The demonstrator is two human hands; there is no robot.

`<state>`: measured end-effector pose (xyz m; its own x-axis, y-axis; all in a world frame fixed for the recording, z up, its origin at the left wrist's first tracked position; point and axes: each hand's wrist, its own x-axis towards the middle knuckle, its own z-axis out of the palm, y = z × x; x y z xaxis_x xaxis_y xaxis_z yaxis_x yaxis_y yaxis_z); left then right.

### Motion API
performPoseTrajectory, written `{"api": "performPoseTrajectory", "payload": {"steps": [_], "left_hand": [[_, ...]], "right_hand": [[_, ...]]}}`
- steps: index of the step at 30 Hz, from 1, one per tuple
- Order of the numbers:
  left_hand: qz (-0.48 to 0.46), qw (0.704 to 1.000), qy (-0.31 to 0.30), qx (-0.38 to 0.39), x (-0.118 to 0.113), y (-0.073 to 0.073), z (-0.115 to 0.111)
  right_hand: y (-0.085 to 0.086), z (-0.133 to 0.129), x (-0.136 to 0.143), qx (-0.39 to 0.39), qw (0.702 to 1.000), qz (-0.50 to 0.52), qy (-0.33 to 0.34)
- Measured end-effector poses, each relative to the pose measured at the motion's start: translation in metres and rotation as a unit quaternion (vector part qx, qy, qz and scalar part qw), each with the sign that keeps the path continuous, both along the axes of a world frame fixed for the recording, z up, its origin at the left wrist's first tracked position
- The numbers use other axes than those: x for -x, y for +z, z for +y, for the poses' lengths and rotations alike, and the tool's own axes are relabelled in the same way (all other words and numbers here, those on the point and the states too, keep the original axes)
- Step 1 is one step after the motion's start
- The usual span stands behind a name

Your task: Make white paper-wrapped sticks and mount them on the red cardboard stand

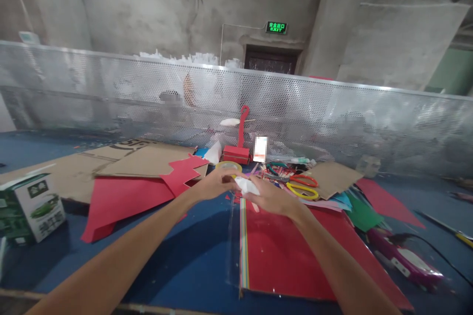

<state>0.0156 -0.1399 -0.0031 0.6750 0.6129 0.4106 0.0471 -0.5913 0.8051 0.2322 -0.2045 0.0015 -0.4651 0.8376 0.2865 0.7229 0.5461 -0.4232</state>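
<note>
A small crumpled white tissue or soft paper (247, 186) is held between my two hands above the middle of the table. My left hand (217, 183) has its fingers curled at the left end of it. From the other side, my right hand (272, 196) grips it with bent fingers. Below my right hand lies a large stack of coloured sheets with red on top (288, 251). A roll of yellowish tape (229, 165) is just behind my left hand. Beyond it stands a red cardboard piece (236, 154) with an upright looped red strip (242, 125).
Scissors with yellow handles (303, 191) and orange handles (303, 180) lie right of my hands. Cut red card (129, 204) and brown cardboard (136, 158) are to the left, near a green-and-white carton (33, 206). A purple device (404, 258) lies at right. Perforated metal panel (314, 113) borders the back.
</note>
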Motion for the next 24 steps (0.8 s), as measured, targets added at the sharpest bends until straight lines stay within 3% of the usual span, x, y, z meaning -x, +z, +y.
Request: {"api": "performPoseTrajectory", "payload": {"steps": [10, 18, 24], "left_hand": [[-0.056, 0.997, 0.048, -0.035, 0.002, 0.007, 0.006], [-0.068, 0.997, -0.040, 0.005, 0.000, 0.011, -0.002], [-0.055, 0.998, -0.017, 0.022, -0.007, 0.005, -0.007]], "right_hand": [[-0.005, 0.000, 0.003, 0.041, 0.997, 0.050, 0.034], [0.000, 0.002, -0.002, 0.152, 0.967, 0.202, 0.033], [-0.001, 0.002, 0.003, 0.088, 0.984, 0.140, 0.063]]}}
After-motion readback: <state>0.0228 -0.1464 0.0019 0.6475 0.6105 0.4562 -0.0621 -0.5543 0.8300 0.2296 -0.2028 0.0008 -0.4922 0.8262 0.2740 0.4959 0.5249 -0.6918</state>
